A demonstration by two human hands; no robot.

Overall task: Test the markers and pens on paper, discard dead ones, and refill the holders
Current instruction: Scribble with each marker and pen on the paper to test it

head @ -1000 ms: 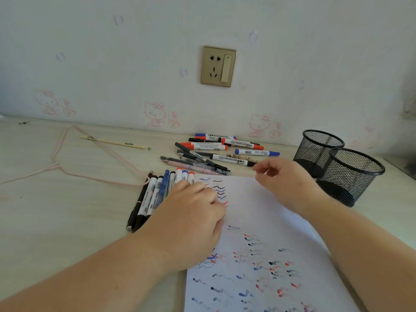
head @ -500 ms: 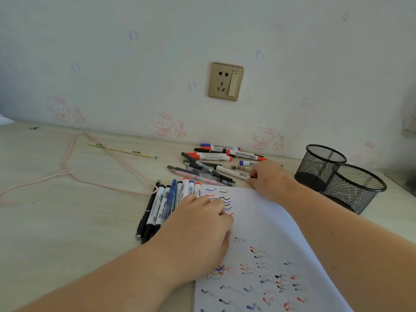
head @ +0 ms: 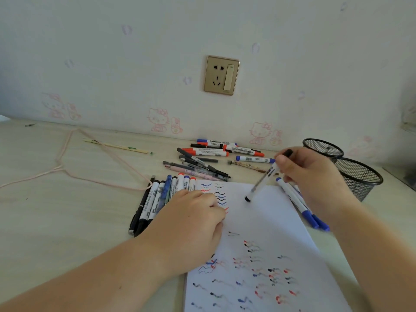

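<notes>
My right hand point(head: 308, 174) pinches a white marker with black ends point(head: 263, 180), tilted, its lower end just above the white test paper point(head: 258, 221). My left hand point(head: 191, 224) rests on the paper's left edge with fingers curled, holding nothing that I can see. The paper carries several blue, red and black squiggles. A row of markers point(head: 157, 199) lies left of the paper, partly under my left hand. A loose pile of markers and pens point(head: 207, 158) sits beyond the paper. Two blue-capped markers point(head: 299, 203) lie along the paper's right edge.
Two empty black mesh holders point(head: 358, 174) stand at the right, one behind the other point(head: 322, 147). A pink cord point(head: 67, 167) loops across the left of the desk, beside a thin stick point(head: 119, 147). The wall with a socket point(head: 221, 75) rises close behind the pile.
My right hand reached into the pile, took a black-ended marker and lifted it over the paper. The left hand stayed on the paper.
</notes>
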